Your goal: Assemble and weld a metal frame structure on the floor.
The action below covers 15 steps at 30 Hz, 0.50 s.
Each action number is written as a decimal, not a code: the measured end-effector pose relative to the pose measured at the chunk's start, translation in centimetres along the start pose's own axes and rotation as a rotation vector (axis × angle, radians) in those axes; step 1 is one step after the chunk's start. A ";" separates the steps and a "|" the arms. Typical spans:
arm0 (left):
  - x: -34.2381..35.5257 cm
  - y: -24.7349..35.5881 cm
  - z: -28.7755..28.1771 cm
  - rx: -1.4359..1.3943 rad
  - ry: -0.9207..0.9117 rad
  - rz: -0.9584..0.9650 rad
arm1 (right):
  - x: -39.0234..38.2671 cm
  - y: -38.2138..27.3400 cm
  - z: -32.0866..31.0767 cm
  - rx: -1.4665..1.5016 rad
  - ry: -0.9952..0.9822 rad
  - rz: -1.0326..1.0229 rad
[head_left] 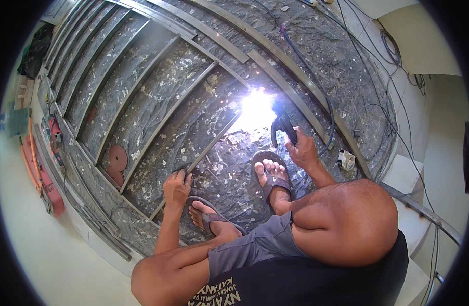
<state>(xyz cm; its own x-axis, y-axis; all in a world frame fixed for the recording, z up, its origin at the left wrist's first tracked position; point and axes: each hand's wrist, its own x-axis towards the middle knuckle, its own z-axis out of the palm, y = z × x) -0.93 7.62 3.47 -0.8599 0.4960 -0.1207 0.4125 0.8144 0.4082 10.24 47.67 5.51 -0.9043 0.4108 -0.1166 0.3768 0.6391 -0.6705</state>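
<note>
My right hand point(302, 151) is closed around a black welding electrode holder point(284, 127). A white welding arc point(258, 105) blazes just beyond the holder, and its glare hides the electrode tip and the joint. Running from the glare down toward the left is a thin metal bar point(212, 145), a crosspiece of the ladder-like metal frame point(165, 116). My left hand point(177, 189) grips this bar near its lower end, close to my left sandal point(216, 217). The frame lies flat on a dark, paint-spattered sheet.
Loose metal bars point(290, 94) lie along the far right side of the frame. A dark cable point(318, 84) curves past my right hand. Reddish discs point(117, 158) lie between the crosspieces. Bolt cutters point(38, 178) and a red case point(51, 196) are at far left.
</note>
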 end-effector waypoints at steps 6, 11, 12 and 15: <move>-0.4 -0.6 0.0 -0.009 -0.051 -0.044 | 0.3 -1.1 -0.2 -0.004 0.098 -0.011; -0.3 -0.5 0.1 -0.003 -0.049 -0.035 | 0.1 -1.2 -0.4 -0.023 0.028 0.040; -0.4 -0.5 0.1 -0.002 -0.050 -0.036 | 0.0 -1.2 -0.3 -0.023 0.026 0.040; -0.3 -0.4 0.0 -0.006 -0.044 -0.036 | -0.2 -0.9 0.0 -0.051 0.015 0.056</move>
<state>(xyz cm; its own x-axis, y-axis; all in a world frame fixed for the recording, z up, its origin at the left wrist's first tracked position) -0.83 7.16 3.34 -0.8600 0.4792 -0.1756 0.3795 0.8305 0.4078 10.06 47.04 6.17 -0.8785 0.4562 -0.1420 0.4369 0.6468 -0.6250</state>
